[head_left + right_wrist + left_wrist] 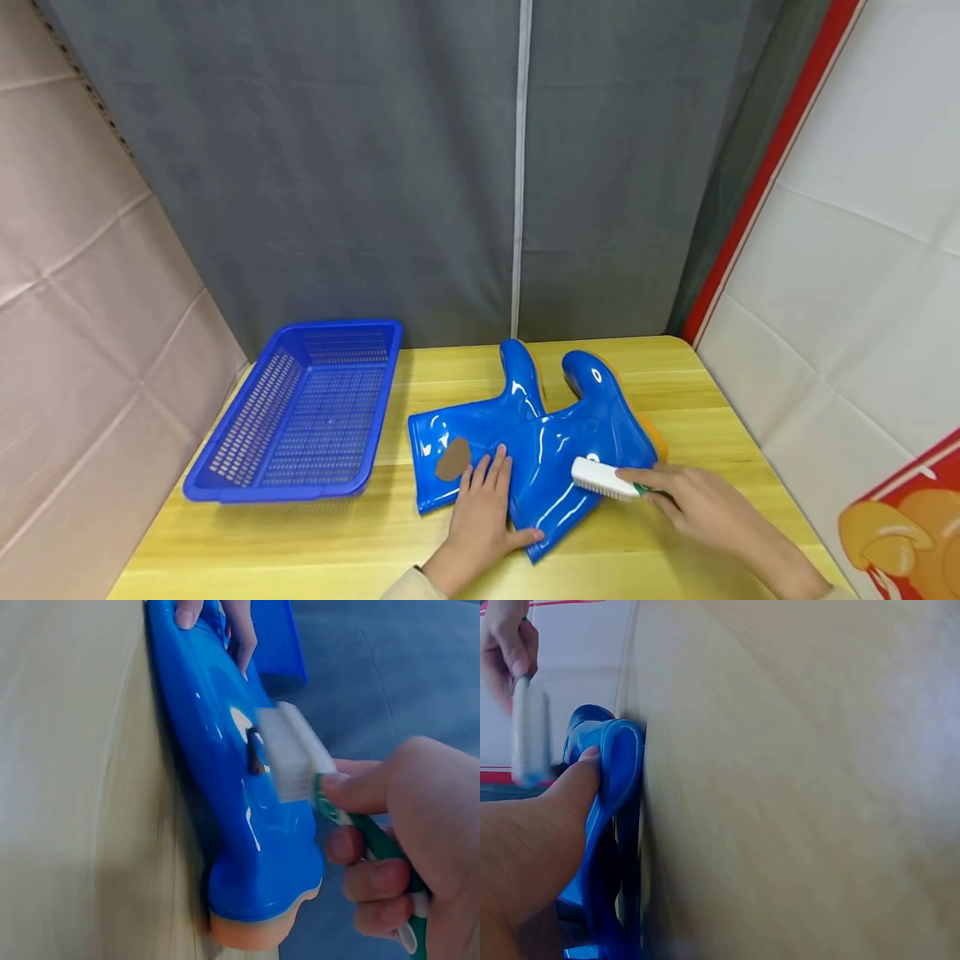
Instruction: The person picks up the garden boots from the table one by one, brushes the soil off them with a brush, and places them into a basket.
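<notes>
The left grip (482, 517) lies extended, the right grip (699, 503) curled.

head: high, forward-down | left wrist: close, rightward | right: close, leftward | all: brush (598, 477)

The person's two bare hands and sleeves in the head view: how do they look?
The bare left hand and right hand show no gloves or rings. A pale beige fabric left sleeve, with a dark edge, ends near the wrist; of the pale right sleeve, only a corner shows.
</notes>
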The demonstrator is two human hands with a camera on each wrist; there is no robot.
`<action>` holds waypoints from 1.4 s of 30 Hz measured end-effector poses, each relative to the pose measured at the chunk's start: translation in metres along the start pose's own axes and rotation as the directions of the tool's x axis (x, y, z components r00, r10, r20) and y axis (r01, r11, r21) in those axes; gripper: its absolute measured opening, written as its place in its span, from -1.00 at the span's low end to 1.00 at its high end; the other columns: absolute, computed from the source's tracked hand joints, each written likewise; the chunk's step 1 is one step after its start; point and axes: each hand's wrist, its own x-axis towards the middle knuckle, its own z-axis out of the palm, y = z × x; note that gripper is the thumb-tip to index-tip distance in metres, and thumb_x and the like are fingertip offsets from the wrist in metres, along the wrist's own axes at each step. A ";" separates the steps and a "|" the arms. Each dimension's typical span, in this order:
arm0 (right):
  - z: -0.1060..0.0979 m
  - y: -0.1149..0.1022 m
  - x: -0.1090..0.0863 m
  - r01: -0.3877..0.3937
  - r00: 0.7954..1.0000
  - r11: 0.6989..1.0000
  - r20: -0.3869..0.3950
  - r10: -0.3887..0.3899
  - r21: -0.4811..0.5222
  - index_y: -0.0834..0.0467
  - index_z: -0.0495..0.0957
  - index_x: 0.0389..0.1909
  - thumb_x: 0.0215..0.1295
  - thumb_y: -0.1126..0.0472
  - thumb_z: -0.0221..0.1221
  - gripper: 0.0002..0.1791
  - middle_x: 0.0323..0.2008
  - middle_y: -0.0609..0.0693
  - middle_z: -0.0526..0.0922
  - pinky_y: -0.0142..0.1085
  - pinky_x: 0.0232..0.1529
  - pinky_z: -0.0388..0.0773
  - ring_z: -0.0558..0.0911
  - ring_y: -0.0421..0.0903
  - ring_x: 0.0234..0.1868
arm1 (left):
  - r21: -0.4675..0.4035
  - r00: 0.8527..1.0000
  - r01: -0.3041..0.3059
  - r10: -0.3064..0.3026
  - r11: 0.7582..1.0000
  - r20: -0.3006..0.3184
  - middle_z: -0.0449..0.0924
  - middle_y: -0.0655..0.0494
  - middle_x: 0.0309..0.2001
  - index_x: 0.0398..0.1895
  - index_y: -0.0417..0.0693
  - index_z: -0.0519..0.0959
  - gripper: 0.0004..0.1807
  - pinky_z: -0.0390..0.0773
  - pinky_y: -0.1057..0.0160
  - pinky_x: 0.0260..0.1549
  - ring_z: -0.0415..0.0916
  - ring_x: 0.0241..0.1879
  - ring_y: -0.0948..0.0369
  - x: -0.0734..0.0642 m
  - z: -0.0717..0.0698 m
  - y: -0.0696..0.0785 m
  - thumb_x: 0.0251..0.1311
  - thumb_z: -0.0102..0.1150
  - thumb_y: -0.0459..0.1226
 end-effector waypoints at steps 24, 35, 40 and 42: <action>0.002 0.009 0.009 0.061 0.992 0.995 0.107 -0.068 0.073 -0.41 0.48 0.10 0.25 0.18 0.17 -0.52 -0.05 -0.22 0.69 -0.23 -0.17 0.63 0.55 -0.39 -0.22 | 0.008 1.000 -0.005 0.005 1.000 -0.020 0.01 0.04 0.51 0.46 0.01 0.05 0.29 0.13 -0.19 0.37 0.07 0.45 -0.05 0.000 0.000 0.000 -0.29 -0.13 0.61; -0.020 0.009 -0.004 0.008 0.997 0.997 0.077 -0.013 0.072 -0.37 0.55 0.02 0.20 0.20 0.21 -0.56 -0.15 -0.27 0.68 -0.50 -0.45 0.28 0.38 -0.44 -0.42 | -0.008 1.000 0.000 0.000 1.000 0.004 -0.01 0.05 0.51 0.47 0.03 0.03 0.31 0.15 -0.21 0.36 0.05 0.46 -0.05 0.001 0.001 0.001 -0.33 -0.18 0.64; -0.015 -0.004 0.005 0.024 0.999 1.000 0.031 -0.024 0.014 -0.42 0.45 0.12 0.26 0.12 0.17 -0.53 -0.31 -0.34 0.61 -0.51 -0.48 0.22 0.31 -0.45 -0.49 | -0.010 1.000 0.001 -0.001 1.000 0.003 0.00 0.04 0.51 0.47 0.02 0.04 0.30 0.13 -0.21 0.37 0.06 0.46 -0.05 0.001 0.000 0.000 -0.31 -0.13 0.62; -0.010 -0.012 0.013 0.060 0.998 0.998 0.020 -0.061 0.023 -0.43 0.41 0.16 0.28 0.11 0.15 -0.52 -0.33 -0.34 0.59 -0.50 -0.47 0.26 0.33 -0.43 -0.47 | -0.011 1.000 0.000 0.000 1.000 0.002 0.00 0.04 0.51 0.46 0.02 0.04 0.30 0.12 -0.21 0.37 0.06 0.46 -0.06 0.001 0.000 0.000 -0.31 -0.12 0.61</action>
